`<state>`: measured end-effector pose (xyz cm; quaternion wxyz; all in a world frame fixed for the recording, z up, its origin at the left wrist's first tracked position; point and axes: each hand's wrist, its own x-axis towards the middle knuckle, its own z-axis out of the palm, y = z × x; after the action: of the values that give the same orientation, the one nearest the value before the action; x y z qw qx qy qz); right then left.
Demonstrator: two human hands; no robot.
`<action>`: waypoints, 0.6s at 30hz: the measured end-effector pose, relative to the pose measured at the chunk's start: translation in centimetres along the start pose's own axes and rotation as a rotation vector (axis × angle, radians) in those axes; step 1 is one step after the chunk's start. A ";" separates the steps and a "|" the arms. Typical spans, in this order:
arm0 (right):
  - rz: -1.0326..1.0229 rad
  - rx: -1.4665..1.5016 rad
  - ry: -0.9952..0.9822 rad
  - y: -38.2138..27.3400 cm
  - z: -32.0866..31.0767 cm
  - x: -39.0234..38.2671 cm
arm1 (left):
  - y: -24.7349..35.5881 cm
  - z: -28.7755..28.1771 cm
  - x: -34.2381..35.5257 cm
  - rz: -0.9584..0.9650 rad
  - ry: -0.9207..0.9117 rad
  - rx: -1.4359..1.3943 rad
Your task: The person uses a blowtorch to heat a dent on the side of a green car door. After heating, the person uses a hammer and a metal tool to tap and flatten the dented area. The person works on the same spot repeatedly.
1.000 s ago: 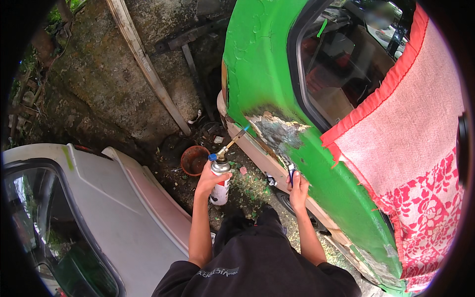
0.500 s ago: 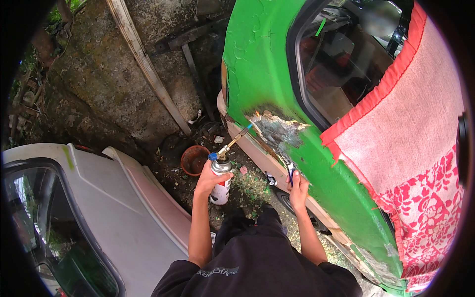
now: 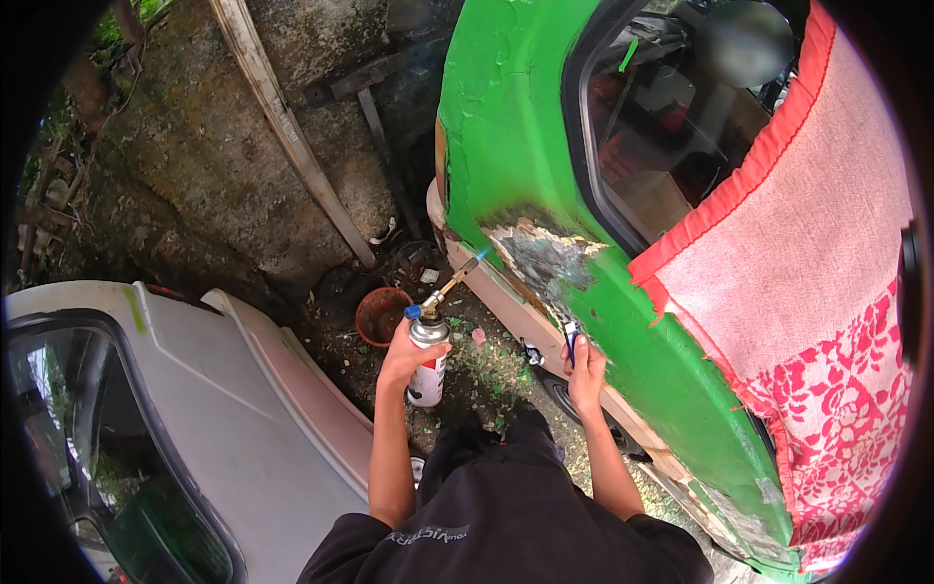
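The blowtorch [image 3: 429,334] has shifted slightly left, its flame [image 3: 483,254] a little farther from the green car [image 3: 506,117], while the right hand has hardly moved. The torch stands between the two cars, its brass tube [image 3: 452,282] slanting up toward the car's scorched, bare patch [image 3: 550,261]. The left hand [image 3: 401,360] is curled around the upper canister, thumb across its front. It looks rigid and easy to carry, though smooth metal may slip; the can body is the sensible hold, as the tube and nozzle are probably hot. The right hand [image 3: 586,378] is closed on the handle of a blue-handled scraper [image 3: 570,337], which seems light and stiff, best held by that handle; whether its blade touches the panel I cannot tell. Farther out are a reddish-brown pot [image 3: 375,297], a red-and-pink towel [image 3: 759,253] draped over the green car, a pale grey car [image 3: 233,380] and a leaning plank [image 3: 292,136].
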<state>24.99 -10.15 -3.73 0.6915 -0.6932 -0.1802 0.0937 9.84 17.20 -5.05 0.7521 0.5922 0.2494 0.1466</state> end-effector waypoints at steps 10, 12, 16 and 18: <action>0.069 0.008 -0.022 -0.3 -0.3 -0.1 | 0.3 -0.2 0.3 0.023 -0.029 0.039; 0.067 0.006 -0.017 -0.2 -0.4 -0.1 | 0.4 0.0 0.3 0.028 -0.024 0.022; 0.054 0.004 -0.002 -0.1 -0.3 -0.2 | 0.9 0.2 0.2 0.018 -0.032 0.006; 0.025 0.006 0.004 -0.1 -0.2 -0.2 | 1.2 0.3 0.1 0.007 -0.043 -0.001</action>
<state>24.86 -10.40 -3.69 0.6929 -0.6934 -0.1699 0.1015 10.18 17.34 -3.82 0.7572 0.5956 0.2310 0.1363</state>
